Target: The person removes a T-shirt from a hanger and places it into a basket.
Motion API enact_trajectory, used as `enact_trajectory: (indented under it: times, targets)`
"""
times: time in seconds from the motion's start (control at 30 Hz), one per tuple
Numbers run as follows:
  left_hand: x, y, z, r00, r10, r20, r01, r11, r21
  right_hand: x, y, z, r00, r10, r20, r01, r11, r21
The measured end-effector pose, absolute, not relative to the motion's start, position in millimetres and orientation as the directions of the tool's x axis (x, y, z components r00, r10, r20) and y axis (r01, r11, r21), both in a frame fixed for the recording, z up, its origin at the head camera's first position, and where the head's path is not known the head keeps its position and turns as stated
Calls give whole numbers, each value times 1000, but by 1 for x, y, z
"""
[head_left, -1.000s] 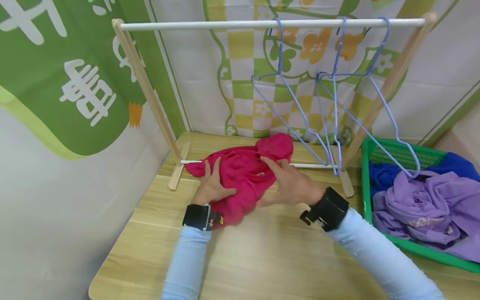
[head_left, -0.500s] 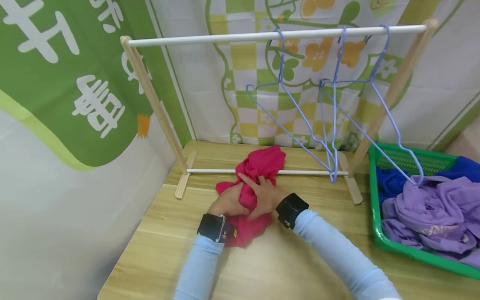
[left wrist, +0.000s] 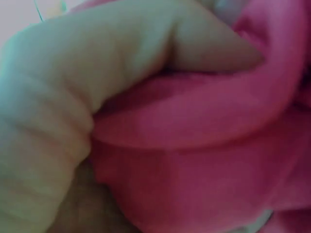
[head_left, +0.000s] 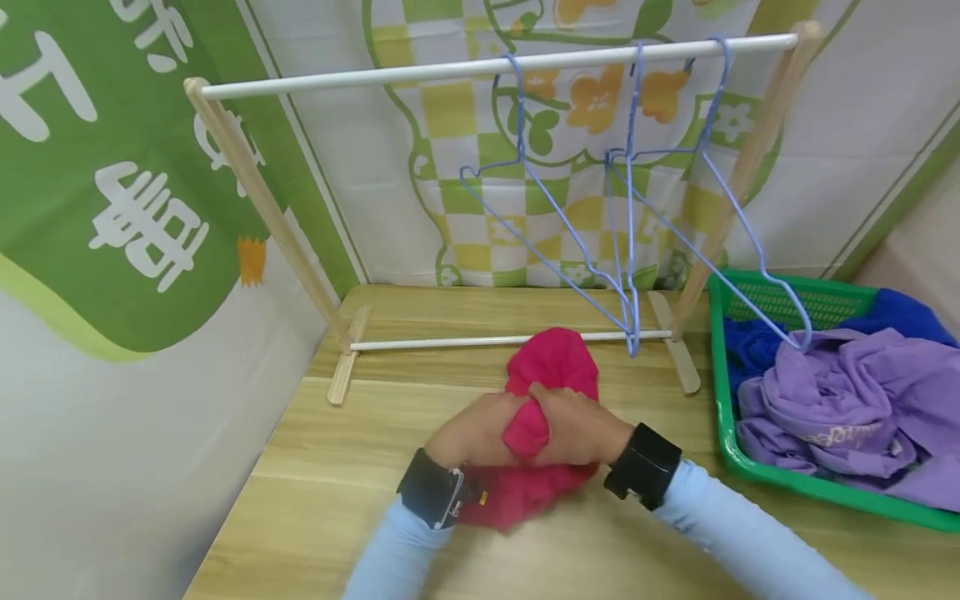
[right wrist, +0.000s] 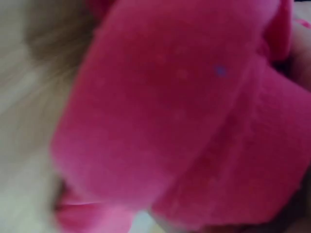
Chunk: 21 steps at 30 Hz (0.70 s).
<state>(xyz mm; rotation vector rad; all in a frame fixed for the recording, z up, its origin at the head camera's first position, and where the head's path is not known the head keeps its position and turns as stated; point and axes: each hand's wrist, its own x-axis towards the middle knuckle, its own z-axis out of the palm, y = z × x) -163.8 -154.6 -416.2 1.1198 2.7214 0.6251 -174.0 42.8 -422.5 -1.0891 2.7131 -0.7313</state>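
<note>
A crimson-pink garment [head_left: 553,358] is bunched up over the wooden table, in front of the rack's lower bar. My left hand [head_left: 476,429] grips it from the left and my right hand [head_left: 583,427] from the right, the two close together with a fold of cloth bulging between them. Part of the garment hangs or lies below the hands, nearer me. In the left wrist view, curled fingers press into a thick fold of the garment [left wrist: 194,121]. Bunched garment [right wrist: 160,107] fills most of the right wrist view, hiding nearly all of the right hand.
A rack with a white top rail [head_left: 360,78] and wooden posts stands behind. Three blue hangers [head_left: 573,233] hang toward its right side. A green basket [head_left: 727,417] at right holds purple clothing [head_left: 847,400] and blue clothing [head_left: 907,317]. The table [head_left: 322,483] ends at left.
From lying spread across the lower bar, the pink garment has been gathered into a bundle and drawn toward me. Both hands have come together and now grip it.
</note>
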Motion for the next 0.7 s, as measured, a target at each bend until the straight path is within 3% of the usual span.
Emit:
enact_trajectory:
  times: [0.2,0.33,0.53,0.63,0.7]
  targets:
    - [-128,-116,-369,-695,698,173,714,640,285,-129,91,-375,-779,-584,227,-618,657,-432]
    - [-106,-92,-340,-610,728,311,791,580,195,-94,124,-339,-795,-507,334,-606,701,-377]
    - [-100,-34,-313,-475,786,396,862,505,31,-76,189,-303,-765,-431,479,-557,816,-155]
    - [-114,-7,-312,-434,821,370,892,450,47,-88,222,-294,-806,-365,467,-465,878,-117]
    - [-123,2,-318,-429,832,351,903,408,136,-98,243,-291,-836,-287,468,-393,909,-143]
